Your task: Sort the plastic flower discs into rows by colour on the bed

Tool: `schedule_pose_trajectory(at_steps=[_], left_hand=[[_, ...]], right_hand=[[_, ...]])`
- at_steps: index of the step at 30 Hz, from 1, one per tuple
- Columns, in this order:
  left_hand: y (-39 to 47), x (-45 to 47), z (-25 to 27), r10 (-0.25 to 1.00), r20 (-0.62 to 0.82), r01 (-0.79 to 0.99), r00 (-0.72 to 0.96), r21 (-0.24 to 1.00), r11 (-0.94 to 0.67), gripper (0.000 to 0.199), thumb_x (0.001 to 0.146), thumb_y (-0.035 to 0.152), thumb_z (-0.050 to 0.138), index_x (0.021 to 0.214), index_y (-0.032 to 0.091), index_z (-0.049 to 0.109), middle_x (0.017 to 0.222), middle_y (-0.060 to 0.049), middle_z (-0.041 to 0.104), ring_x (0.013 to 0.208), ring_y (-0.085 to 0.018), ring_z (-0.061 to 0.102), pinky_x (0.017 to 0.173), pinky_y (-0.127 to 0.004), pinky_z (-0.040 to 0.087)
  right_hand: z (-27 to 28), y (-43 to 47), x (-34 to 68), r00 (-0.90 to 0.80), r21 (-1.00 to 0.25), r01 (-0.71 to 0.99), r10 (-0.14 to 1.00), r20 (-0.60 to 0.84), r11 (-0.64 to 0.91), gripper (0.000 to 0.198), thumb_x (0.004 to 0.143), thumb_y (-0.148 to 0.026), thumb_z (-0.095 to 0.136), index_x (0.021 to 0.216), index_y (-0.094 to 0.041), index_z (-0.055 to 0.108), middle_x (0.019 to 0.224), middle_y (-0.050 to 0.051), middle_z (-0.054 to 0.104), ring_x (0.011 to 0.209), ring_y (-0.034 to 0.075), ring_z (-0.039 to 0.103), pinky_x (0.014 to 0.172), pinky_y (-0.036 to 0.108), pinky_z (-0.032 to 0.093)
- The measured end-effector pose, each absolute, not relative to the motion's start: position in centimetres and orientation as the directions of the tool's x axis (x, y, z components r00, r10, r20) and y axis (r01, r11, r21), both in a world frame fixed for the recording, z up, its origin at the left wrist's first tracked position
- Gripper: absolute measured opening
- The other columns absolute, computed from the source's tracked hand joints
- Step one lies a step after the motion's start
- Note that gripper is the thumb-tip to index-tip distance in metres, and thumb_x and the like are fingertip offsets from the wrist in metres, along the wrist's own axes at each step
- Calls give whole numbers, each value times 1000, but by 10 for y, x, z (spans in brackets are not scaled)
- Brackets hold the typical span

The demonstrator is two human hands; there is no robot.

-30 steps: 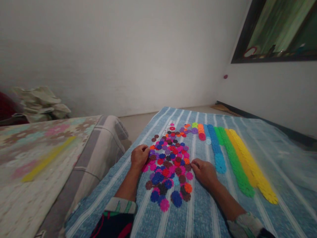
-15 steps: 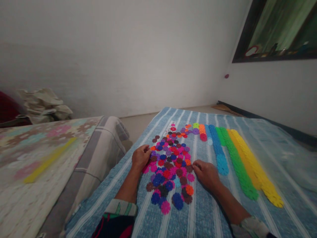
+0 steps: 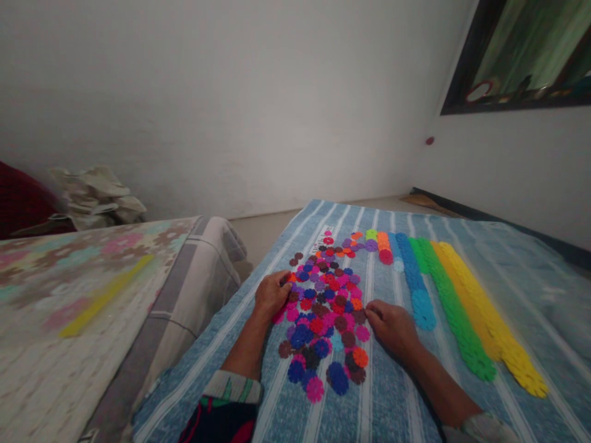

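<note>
A loose pile of flower-shaped plastic discs (image 3: 318, 307) in pink, purple, dark blue, brown, red and orange lies on a blue striped cloth (image 3: 286, 424). My left hand (image 3: 272, 295) rests at the pile's left edge, fingers curled in, its tips by an orange disc (image 3: 292, 277). On the opposite side, my right hand (image 3: 392, 323) is closed too, thumb and forefinger touching the pile beside a brown disc (image 3: 359, 317). Whatever is between the fingertips of either hand is too small to make out.
Overlapping rows of sorted discs run along the right: blue (image 3: 410, 264), green (image 3: 455, 314) and yellow (image 3: 494, 314). Short orange (image 3: 383, 240) and lime (image 3: 372, 234) groups sit at the back. Left, a second bed (image 3: 115, 295) carries a yellow strip (image 3: 108, 295).
The whole view has shifted slightly, so things sit a little further right. Both hands keep their places at the pile's edges, and the discs look much the same.
</note>
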State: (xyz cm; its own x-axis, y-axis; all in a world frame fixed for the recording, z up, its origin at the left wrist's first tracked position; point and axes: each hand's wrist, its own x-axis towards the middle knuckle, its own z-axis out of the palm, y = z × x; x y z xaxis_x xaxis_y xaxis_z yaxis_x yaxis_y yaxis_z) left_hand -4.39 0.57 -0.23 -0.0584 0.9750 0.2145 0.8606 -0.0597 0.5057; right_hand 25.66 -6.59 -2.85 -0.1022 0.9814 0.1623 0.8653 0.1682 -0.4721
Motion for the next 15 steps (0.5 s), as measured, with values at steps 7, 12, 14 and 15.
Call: schedule_pose_trajectory(at_steps=[7,12,14,15], left_hand=[[9,-47,-8,976,164,771,-145,637,8,41,71,24,60,110,18,69,107,-5,74,98,-20,67,88,-29,50],[10,-50,-8,973,162,754,-164,656,17,41,67,22,59,107,17,69,99,-4,75,90,-19,68,85,-28,50],[9,-49,-6,970,170,774,-172,633,26,36,71,24,57,104,18,70,97,-4,74,89,-19,67,83,-28,49],[9,-47,-4,968,176,792,-180,610,36,32,74,27,55,101,18,71,96,-4,74,89,-19,67,83,-28,49]], right_hand=[[-27,-67,257,-108,-491,854,982,153,170,25,92,-28,47,84,-23,71,80,3,74,77,19,67,67,25,37],[-26,-67,258,-110,-488,856,982,150,171,25,92,-28,47,84,-23,71,79,3,74,77,19,67,67,25,37],[-26,-67,258,-105,-486,858,983,153,168,25,92,-28,48,84,-23,71,79,3,74,77,18,67,66,25,36],[-27,-66,258,-103,-485,859,983,153,166,24,91,-28,48,84,-23,71,79,3,74,77,18,67,66,25,36]])
